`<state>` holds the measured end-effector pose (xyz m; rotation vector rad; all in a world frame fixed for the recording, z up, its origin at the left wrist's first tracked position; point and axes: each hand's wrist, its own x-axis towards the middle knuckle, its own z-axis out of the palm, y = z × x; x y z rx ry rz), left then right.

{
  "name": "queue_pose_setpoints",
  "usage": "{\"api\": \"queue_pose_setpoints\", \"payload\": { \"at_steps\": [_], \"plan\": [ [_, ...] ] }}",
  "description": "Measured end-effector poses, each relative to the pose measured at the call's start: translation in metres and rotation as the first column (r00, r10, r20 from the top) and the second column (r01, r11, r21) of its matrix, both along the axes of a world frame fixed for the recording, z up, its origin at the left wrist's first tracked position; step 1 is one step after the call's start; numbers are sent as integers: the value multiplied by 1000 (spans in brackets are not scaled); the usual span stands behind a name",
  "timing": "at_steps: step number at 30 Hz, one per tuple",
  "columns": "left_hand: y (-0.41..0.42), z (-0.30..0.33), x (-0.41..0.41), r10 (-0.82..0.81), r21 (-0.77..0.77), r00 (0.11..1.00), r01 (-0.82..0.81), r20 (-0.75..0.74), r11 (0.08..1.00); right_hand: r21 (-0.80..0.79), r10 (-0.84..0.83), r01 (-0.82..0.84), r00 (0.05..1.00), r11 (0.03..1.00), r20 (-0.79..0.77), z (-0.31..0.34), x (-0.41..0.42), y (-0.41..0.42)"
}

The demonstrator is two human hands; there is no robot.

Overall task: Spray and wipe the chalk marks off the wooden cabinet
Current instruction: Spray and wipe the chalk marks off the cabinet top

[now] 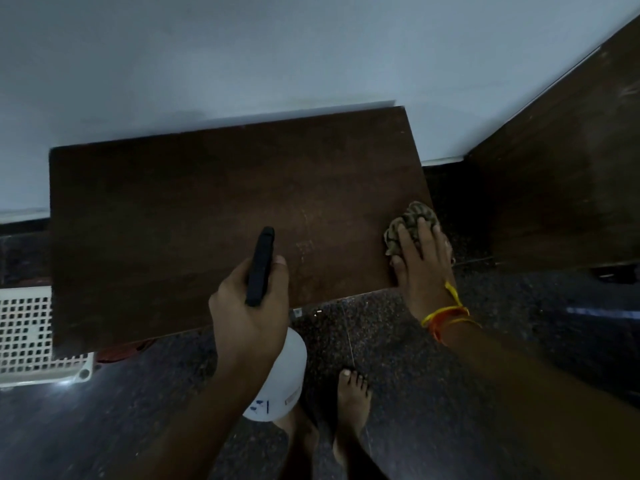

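The dark wooden cabinet top [173,220] stands against the pale wall. Faint whitish chalk marks [304,244] show near its front right. My left hand [246,306] grips a spray bottle with a black head [261,268] and a white body [284,372]; the nozzle points over the cabinet top. My right hand [422,258] presses flat on a crumpled patterned cloth [408,223] at the cabinet's right front corner. Coloured threads circle my right wrist.
A white perforated plastic crate [27,334] sits on the floor at the left, partly under the cabinet. A taller dark wooden unit [554,168] stands at the right. The floor is dark speckled stone, and my bare feet [349,407] stand just before the cabinet.
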<state>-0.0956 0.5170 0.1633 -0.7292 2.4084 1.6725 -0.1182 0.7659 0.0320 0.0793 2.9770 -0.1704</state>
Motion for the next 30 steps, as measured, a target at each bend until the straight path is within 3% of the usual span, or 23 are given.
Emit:
{"api": "queue_pose_setpoints", "payload": {
  "at_steps": [4,11,18,25,30],
  "plan": [
    [1,-3,4,-23,17,1000,23,-11,1000,20,-110,110,994,994,0,3,20,-17],
    [7,-10,20,2,-19,999,-3,-46,1000,-39,-97,97,995,995,-4,4,-13,-50],
    [7,-3,53,39,-26,999,-40,-19,999,-16,238,-239,971,971,-27,0,12,-27],
    [8,1,95,116,-34,991,-118,-66,992,-93,-62,56,997,994,-55,6,17,-18],
    [13,-10,119,146,-29,988,-147,-43,989,-98,221,-226,974,969,-54,0,30,-56]
  ]
}}
